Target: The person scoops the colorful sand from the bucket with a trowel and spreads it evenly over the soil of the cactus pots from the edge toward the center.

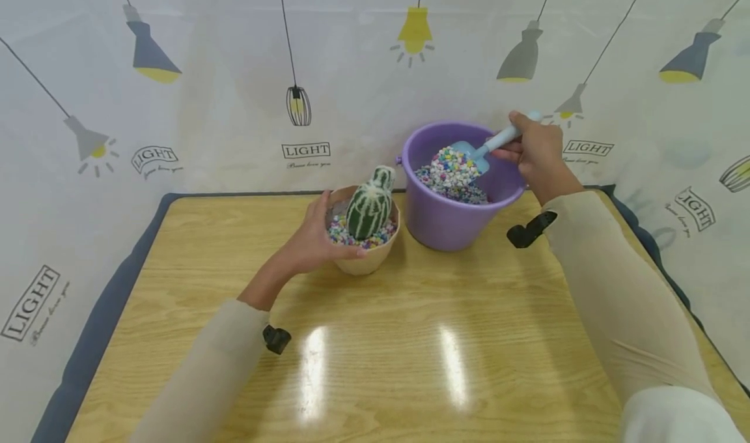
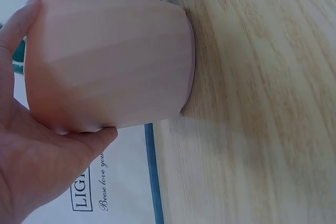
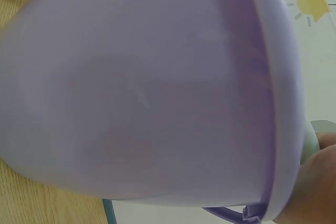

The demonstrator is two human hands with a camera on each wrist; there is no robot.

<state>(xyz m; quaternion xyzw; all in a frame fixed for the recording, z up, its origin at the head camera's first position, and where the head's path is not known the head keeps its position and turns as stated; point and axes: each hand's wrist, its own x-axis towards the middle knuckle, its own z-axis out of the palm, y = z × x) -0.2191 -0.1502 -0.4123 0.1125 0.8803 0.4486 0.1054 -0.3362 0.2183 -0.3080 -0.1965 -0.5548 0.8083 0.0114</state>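
Observation:
My left hand (image 1: 307,241) holds a pale flowerpot (image 1: 364,265) from its left side, thumb along the near rim. In the pot a green cactus (image 1: 368,212) with white ribs stands upright among multicoloured pebbles (image 1: 346,236), with a greyer patch at the back left. My right hand (image 1: 541,153) grips the handle of a light blue toy shovel (image 1: 495,141). Pebbles (image 1: 454,166) heap the shovel's scoop, inside the mouth of a purple bucket (image 1: 442,228). More pebbles lie in the bucket below. The right wrist view shows mostly the bucket's side (image 3: 136,87), which hides the scoop.
Pot and bucket stand side by side near the back edge of a wooden table (image 1: 381,365). Behind rises a white cloth (image 1: 234,71) printed with lamps. A dark blue border (image 1: 111,306) runs along the table's edge.

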